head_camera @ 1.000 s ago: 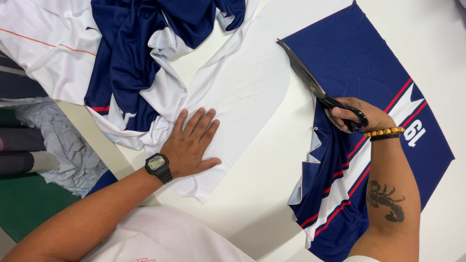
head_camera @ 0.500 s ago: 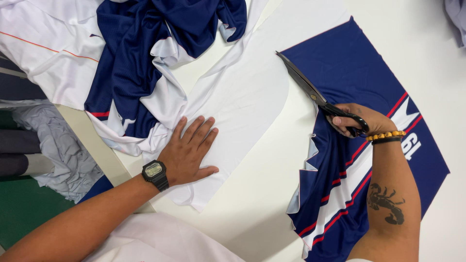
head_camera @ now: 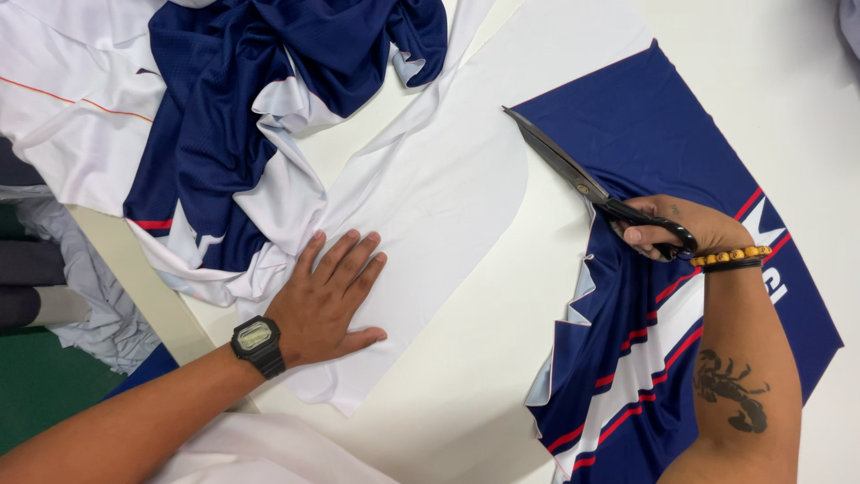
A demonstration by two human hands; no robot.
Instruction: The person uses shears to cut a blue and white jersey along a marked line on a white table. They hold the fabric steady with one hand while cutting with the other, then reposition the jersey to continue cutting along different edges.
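Your right hand [head_camera: 690,229] grips scissors [head_camera: 582,184], blades nearly closed, navy panel [head_camera: 645,134] edge half cut; left hand [head_camera: 327,300], fingers flat, pins white fabric [head_camera: 448,206].

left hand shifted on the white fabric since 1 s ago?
No. The left hand stays flat on the white fabric piece, at the same spot beside the piece's curved edge; only the camera view drifts slightly.

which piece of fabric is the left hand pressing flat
The plain white piece, under the left hand. The navy striped panel lies by the scissors; the crumpled pile is untouched.
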